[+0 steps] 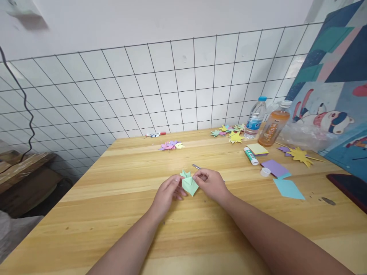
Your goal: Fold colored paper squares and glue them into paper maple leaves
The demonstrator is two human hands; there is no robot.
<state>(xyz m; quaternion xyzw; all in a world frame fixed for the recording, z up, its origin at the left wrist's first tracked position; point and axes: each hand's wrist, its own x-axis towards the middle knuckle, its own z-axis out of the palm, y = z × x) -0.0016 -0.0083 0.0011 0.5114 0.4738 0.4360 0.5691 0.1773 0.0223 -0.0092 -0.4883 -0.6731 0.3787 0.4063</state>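
A pale green folded paper is between my two hands, just above the wooden table. Its upper edge rises into several small points, and its lower end comes to one corner. My left hand pinches the left side between thumb and fingers. At the upper right edge, my right hand grips the paper with thumb and forefinger. A small metal-ended tool, perhaps a cutter, lies behind the right hand, which hides part of it.
Folded paper stars lie at the back, beside a water bottle and an orange drink bottle. A glue stick, its white cap and paper squares are on the right. Markers lie by the wall.
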